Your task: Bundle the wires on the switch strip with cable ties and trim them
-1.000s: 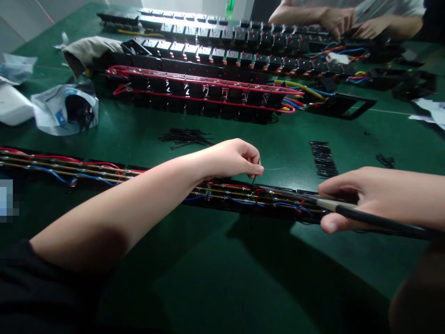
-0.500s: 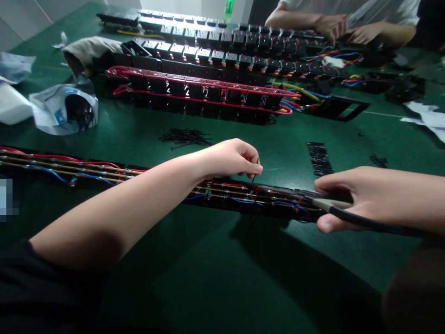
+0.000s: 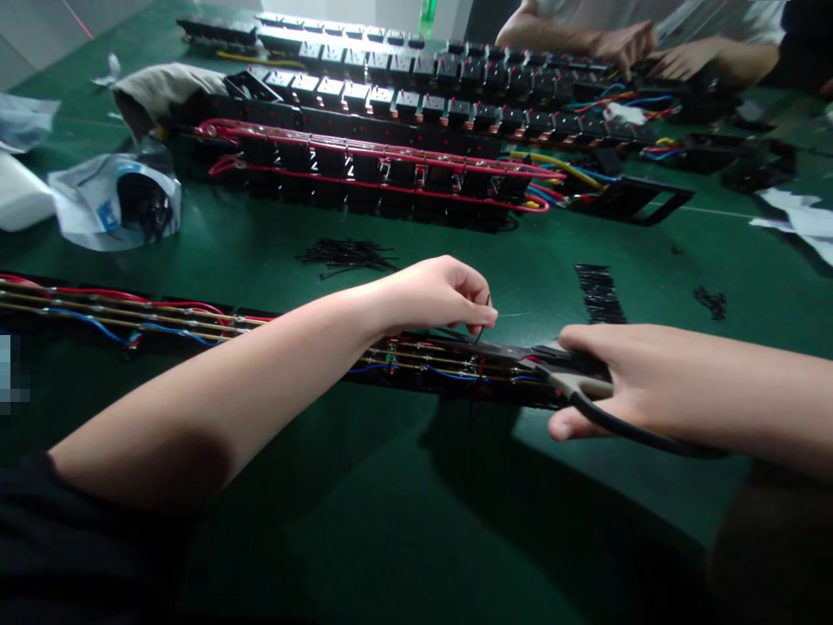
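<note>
My left hand (image 3: 449, 295) is closed in a pinch on a thin black cable tie (image 3: 481, 333), just above a long black strip housing (image 3: 423, 382). Brass-coloured rails and red and blue wires run along the inside of this housing. My right hand (image 3: 657, 378) grips pliers with black-covered handles (image 3: 625, 431). Their jaws point left over the housing, with the dark tips close to the cable tie; whether they touch it I cannot tell. Beyond my left forearm lies a loose pile of black cable ties (image 3: 348, 253).
Several socket strips (image 3: 390, 148) with red cables lie across the far side of the green table. A row of black pieces (image 3: 599, 291) and small black scraps (image 3: 711, 302) lie to the right. An open plastic bag (image 3: 84, 204) stands left. Another person's hands (image 3: 625, 48) work at the back.
My right hand has moved left with the pliers, bringing their jaws close to the cable tie. My left hand keeps its pinch, nearly still.
</note>
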`<move>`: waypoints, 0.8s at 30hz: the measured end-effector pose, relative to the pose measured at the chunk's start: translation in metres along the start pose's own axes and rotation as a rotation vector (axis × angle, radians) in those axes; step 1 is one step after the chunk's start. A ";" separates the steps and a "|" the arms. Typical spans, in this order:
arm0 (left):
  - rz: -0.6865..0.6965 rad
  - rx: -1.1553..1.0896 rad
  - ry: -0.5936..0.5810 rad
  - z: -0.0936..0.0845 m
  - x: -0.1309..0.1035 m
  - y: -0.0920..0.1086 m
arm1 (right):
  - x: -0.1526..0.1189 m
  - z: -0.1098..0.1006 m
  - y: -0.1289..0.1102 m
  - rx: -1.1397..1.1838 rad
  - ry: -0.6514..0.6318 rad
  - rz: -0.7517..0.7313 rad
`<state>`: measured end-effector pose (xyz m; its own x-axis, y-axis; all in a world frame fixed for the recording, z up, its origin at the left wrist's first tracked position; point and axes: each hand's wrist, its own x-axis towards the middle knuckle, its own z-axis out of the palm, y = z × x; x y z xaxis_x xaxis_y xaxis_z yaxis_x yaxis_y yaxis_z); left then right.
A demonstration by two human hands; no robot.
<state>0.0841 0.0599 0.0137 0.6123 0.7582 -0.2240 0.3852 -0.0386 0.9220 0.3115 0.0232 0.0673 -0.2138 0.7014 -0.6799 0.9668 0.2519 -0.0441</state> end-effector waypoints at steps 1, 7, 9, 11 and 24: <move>-0.001 0.008 0.004 0.000 0.000 0.001 | -0.001 0.001 -0.002 0.011 -0.045 0.010; 0.016 0.037 0.011 0.000 -0.002 0.001 | -0.009 -0.003 -0.019 -0.035 -0.047 0.043; 0.034 0.039 0.002 0.000 -0.002 0.000 | -0.010 -0.004 -0.021 -0.024 -0.036 0.051; 0.047 0.045 -0.004 -0.001 -0.002 0.000 | -0.010 -0.005 -0.019 -0.001 -0.036 0.055; -0.016 0.129 0.093 -0.016 -0.008 0.014 | -0.012 -0.015 -0.006 -0.079 -0.016 0.124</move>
<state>0.0737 0.0635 0.0333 0.5410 0.8162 -0.2029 0.4835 -0.1044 0.8691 0.3064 0.0231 0.0870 -0.0909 0.7200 -0.6880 0.9714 0.2163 0.0980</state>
